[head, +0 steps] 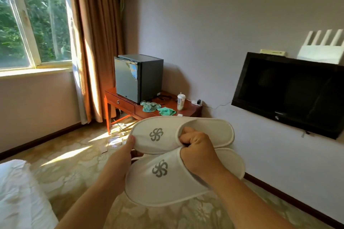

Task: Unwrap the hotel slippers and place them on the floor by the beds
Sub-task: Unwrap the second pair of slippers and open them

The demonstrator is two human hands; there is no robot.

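Both forearms reach forward from the bottom of the view, and the 2 hands hold a pair of white hotel slippers in the air above the patterned floor (pixel 70 156), toes pointing left. No wrapper shows on either slipper, so the unwrapping looks done and the setting-down not yet.

The right hand (pixel 197 152) is curled tight where the 2 openings meet: its fingers (pixel 188 138) hook into the mouth of the upper slipper (pixel 163 134), while the heel of the hand presses on the upper of the lower slipper (pixel 160 180). That single pinch seems meant to keep the pair together.

The left hand (pixel 128 149) steadies the toe end. Its thumb (pixel 131 140) lies on top of the upper slipper's edge; its other fingers go underneath, mostly hidden, so how far they close cannot be told, though the grip reads as a light clasp on the upper slipper.

One bed (pixel 16 191) shows at lower left, close to the bare floor where the pair would probably go.
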